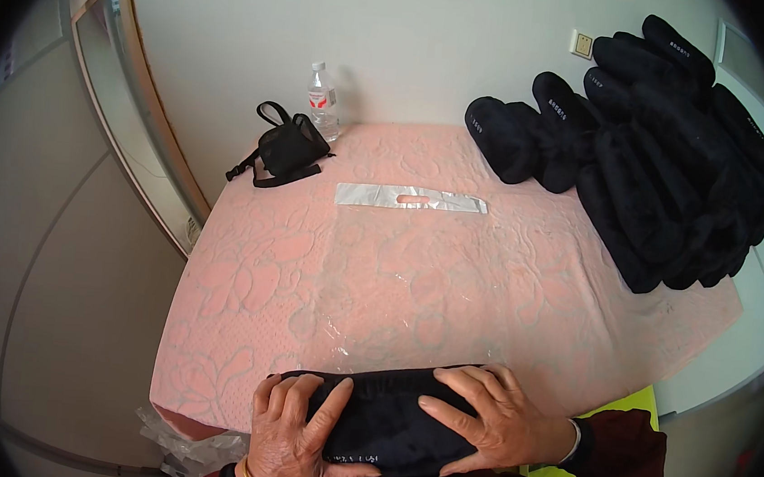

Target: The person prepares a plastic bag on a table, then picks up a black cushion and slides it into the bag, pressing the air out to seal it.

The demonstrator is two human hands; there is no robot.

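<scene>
A dark, oblong, plush-looking fabric piece with a pale mark (398, 422) sits at the near edge of the table covered by a pink, flower-patterned cloth (253, 254), with both hands grasping it: the left hand (288, 430) spreads its fingers across the left end with the thumb along the near side, and the right hand (511, 422) curls over the right end. It looks light, soft and springy, likely to squash under pressure rather than break, and its napped surface should grip well; the two ends, with the palms spread wide, seem the best hold. A clear, thin plastic bag with a white handle strip (406, 277) lies flat just beyond it, probably slippery and easily creased; whether its near end runs beneath or around the piece, I cannot tell. Counted out, there is one piece in hand, one flat bag, one clear plastic bottle (323, 106) and one black strapped pouch (290, 149); the heap of black plush pieces (669, 173) at far right overlaps too much for an exact count.
</scene>
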